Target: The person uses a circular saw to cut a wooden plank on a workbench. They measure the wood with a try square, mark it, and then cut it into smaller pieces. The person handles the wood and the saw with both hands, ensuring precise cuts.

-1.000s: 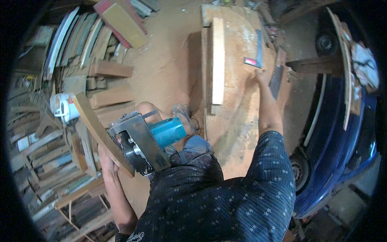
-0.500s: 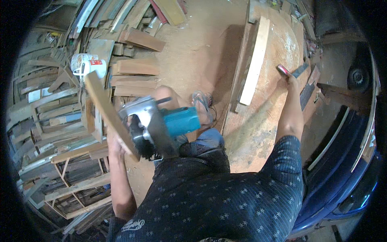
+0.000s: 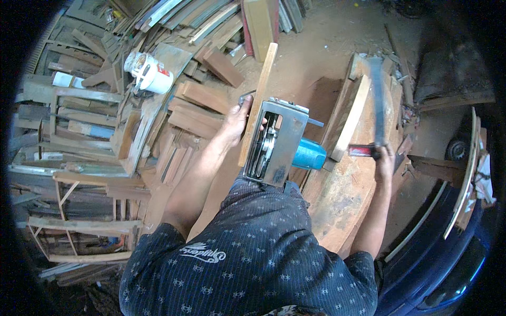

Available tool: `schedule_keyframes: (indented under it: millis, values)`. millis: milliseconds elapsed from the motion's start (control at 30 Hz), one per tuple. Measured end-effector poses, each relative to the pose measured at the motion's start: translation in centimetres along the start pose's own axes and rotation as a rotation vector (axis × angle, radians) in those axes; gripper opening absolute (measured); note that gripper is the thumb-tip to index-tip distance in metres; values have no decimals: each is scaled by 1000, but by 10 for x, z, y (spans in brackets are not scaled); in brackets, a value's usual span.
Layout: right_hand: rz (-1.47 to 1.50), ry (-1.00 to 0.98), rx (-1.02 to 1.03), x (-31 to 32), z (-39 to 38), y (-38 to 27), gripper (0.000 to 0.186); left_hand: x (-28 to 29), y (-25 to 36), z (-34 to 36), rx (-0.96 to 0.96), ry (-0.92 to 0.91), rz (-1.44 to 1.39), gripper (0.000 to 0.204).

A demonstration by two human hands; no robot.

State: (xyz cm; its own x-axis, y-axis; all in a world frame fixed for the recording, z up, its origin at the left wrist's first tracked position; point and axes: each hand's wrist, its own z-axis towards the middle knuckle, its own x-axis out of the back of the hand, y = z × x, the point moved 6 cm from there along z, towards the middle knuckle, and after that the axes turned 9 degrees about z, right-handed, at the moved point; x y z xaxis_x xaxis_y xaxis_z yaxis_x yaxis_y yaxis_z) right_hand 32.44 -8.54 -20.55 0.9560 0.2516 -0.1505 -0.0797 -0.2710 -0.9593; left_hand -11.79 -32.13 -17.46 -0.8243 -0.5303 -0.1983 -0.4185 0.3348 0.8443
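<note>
Gripping a wooden board point(image 3: 258, 108) beside the circular saw point(image 3: 287, 138), our left hand point(image 3: 236, 124) is full. Our right hand point(image 3: 384, 160) holds the try square point(image 3: 377, 108) near the bench's point(image 3: 334, 210) right edge. Board and square are held; we see no cutting.

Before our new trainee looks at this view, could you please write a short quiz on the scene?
1. Multiple choice: What does the right hand hold?
A) a claw hammer
B) a try square
C) a paintbrush
2. True or false: In the picture, the white bucket stands farther left than the circular saw.
3. Short answer: Which hand grips the wooden strip next to the circular saw?

Key:
1. B
2. True
3. The left hand
</note>
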Motion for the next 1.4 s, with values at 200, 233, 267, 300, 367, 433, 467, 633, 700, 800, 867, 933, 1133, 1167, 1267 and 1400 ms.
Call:
schedule_keyframes:
  millis: [200, 233, 267, 300, 367, 433, 467, 633, 700, 800, 867, 933, 1133, 1167, 1267, 1400]
  values:
    - [-415, -105, -130, -89, -35, -17, 28, -13, 4, 11, 25, -10, 32, 50]
    - [-377, -108, -130, -98, -39, -21, 34, -14, 7, 10, 21, -15, 29, 49]
    - [-378, -130, -104, -99, -37, -20, 34, -13, 8, 10, 9, -10, 13, 49]
    - [-381, -154, -77, -98, -33, -15, 34, -12, 7, 11, -4, -4, -3, 49]
    - [-367, -187, -75, -107, -32, -13, 34, -5, 2, 9, -5, 14, -27, 48]
    - [-352, -139, -66, -114, -33, -18, 36, 0, 0, 8, 5, 24, -52, 47]
    - [-344, -115, -62, -117, -33, -20, 37, 3, 0, 6, 1, 31, -57, 46]
    - [785, -638, -102, -168, -76, -41, 55, 10, -5, 4, -56, 36, -72, 45]
    - [842, -730, 29, -203, -107, -87, 59, 10, -2, 1, -27, 82, -50, 46]
    - [719, -764, 287, -230, -156, -162, 49, 12, -3, -6, 36, 86, -20, 49]
    - [750, -878, 292, -247, -190, -215, 31, 17, -6, -8, 1, 93, -25, 50]
    - [802, -1014, 410, -253, -222, -258, 31, 10, -1, -5, -57, 43, -1, 52]
    - [904, -1256, 711, -263, -261, -287, 31, 9, -3, -19, -97, 67, 21, 60]
    - [919, -1248, 724, -263, -267, -285, 31, 10, 3, -29, -86, 76, 55, 60]
    - [941, -1233, 810, -263, -268, -288, 32, 11, 0, -19, -110, 29, 52, 61]
    - [959, -1257, 915, -253, -283, -294, 34, 16, -7, -26, -65, 38, 28, 60]
